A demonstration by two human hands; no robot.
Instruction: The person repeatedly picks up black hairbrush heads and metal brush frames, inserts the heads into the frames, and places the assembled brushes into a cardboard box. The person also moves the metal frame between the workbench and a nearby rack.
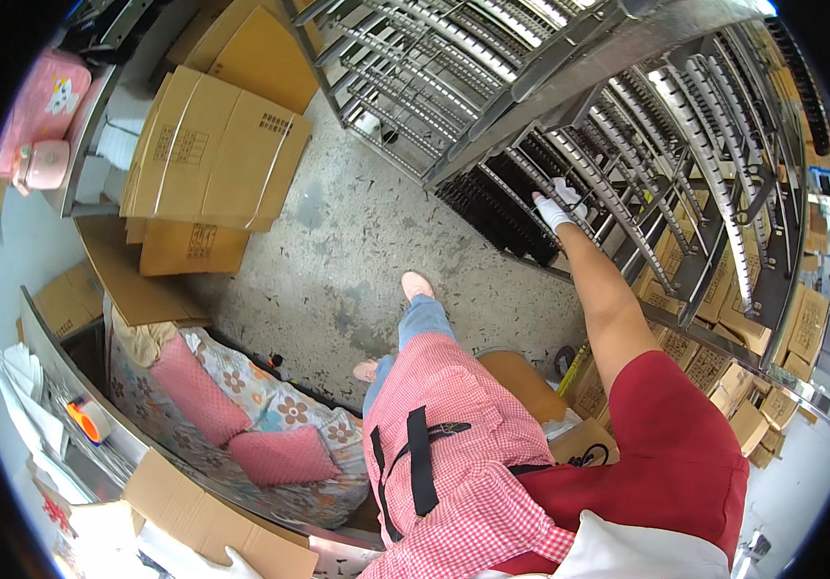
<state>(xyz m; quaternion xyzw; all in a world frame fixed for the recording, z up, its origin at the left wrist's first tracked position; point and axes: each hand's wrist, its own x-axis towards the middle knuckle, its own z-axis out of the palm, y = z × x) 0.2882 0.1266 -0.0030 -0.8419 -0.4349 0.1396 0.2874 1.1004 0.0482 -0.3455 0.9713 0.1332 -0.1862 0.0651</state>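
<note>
My right hand (551, 209), in a white glove with a bare fingertip showing, reaches out to the metal rack (531, 96) at the upper right. The hand lies against a slotted rail there and appears closed on it, the fingers partly hidden among the bars. White material (570, 196) shows beside the hand; whether it is part of the glove, I cannot make out. Just below and left of the hand hangs a dense row of black pieces (492, 212). My left hand is out of sight. A red gingham apron (463, 405) covers my front.
Flattened cardboard boxes (212, 145) lean at the upper left. A bed-like seat with a flowered cover (290, 410) and pink cushions (280, 455) lies at left. An orange tape roll (89, 421) sits on a ledge. Cartons (801, 328) stand behind the rack.
</note>
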